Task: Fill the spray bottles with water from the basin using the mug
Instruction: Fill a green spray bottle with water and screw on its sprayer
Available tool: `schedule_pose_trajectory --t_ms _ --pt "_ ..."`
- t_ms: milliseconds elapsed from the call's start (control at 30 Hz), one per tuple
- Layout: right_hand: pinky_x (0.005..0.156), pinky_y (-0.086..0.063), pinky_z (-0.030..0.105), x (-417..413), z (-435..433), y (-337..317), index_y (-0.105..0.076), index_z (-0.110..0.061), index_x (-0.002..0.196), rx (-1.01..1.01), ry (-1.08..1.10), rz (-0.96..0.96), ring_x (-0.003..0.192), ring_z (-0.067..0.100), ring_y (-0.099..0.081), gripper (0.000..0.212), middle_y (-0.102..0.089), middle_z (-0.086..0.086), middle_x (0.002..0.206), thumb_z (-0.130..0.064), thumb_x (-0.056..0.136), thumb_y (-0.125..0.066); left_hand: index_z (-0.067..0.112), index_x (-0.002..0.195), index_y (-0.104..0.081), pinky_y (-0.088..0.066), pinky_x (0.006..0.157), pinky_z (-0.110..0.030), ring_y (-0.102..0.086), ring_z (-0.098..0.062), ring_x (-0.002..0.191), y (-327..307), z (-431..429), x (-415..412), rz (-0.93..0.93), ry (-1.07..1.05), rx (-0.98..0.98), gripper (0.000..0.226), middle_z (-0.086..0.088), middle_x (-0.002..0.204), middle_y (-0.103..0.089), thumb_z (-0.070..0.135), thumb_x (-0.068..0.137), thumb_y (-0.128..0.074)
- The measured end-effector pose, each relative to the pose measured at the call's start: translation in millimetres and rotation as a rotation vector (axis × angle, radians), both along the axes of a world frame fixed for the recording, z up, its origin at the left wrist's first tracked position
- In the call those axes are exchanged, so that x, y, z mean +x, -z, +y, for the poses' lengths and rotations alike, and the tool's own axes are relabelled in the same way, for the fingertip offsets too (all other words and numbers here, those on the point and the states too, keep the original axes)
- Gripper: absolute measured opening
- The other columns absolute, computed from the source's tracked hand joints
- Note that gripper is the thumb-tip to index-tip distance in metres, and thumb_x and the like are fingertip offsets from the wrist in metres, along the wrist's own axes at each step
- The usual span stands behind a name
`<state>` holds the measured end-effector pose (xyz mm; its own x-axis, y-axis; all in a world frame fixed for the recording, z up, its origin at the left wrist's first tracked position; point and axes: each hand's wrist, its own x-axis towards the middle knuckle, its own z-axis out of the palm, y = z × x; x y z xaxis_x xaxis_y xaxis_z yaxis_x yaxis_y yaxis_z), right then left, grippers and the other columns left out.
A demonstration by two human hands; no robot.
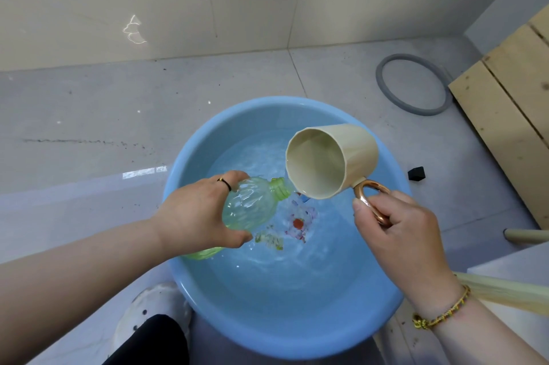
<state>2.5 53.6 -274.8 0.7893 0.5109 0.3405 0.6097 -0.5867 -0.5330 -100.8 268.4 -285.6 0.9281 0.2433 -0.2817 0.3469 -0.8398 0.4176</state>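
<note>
A green see-through spray bottle (252, 207), tilted with its threaded neck up and to the right, is held over a blue basin (267, 332) of rippling water, the left hand (193, 213) wrapped round its body. The right hand (398, 231) grips the copper-coloured handle of a cream mug (335, 156), tipped on its side with its rim just beside the bottle's mouth. The basin stands on a grey tiled floor (89, 127); a grey hose ring (386, 88) and wooden boards (505, 103) lie beyond it at right.
</note>
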Motion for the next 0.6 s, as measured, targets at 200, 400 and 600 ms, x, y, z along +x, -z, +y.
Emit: schedule_pose_trajectory --t_ms 200,400,600 --pt "0.046 -0.022 0.026 -0.3 0.9 -1.0 -0.039 0.001 0.042 -0.003 -0.018 -0.044 0.058 0.024 -0.034 0.046 -0.026 0.001 0.045 -0.030 0.076 -0.045 0.032 0.132 -0.027 -0.040 0.080 -0.022 -0.051 -0.012 0.109 0.2 0.2 0.2 -0.001 -0.002 -0.010 0.079 0.013 0.121 -0.052 0.048 0.067 -0.068" --pt "0.048 -0.019 0.023 -1.0 1.1 -1.8 -0.039 0.000 0.042 -0.016 -0.033 -0.083 0.058 0.023 -0.032 0.045 -0.026 0.000 0.046 -0.028 0.077 -0.046 0.033 0.132 -0.027 -0.040 0.080 -0.023 -0.051 -0.012 0.108 1.6 1.2 -0.6 -0.001 0.001 -0.008 0.080 0.013 0.121 -0.053 0.049 0.065 -0.068" --pt "0.048 -0.020 0.023 -0.7 2.9 -2.2 -0.039 0.001 0.041 -0.023 -0.048 -0.118 0.058 0.025 -0.032 0.045 -0.026 0.001 0.044 -0.026 0.077 -0.046 0.033 0.132 -0.027 -0.040 0.079 -0.022 -0.050 -0.012 0.107 0.8 0.8 0.1 -0.001 0.000 -0.012 0.078 0.013 0.118 -0.052 0.048 0.067 -0.068"
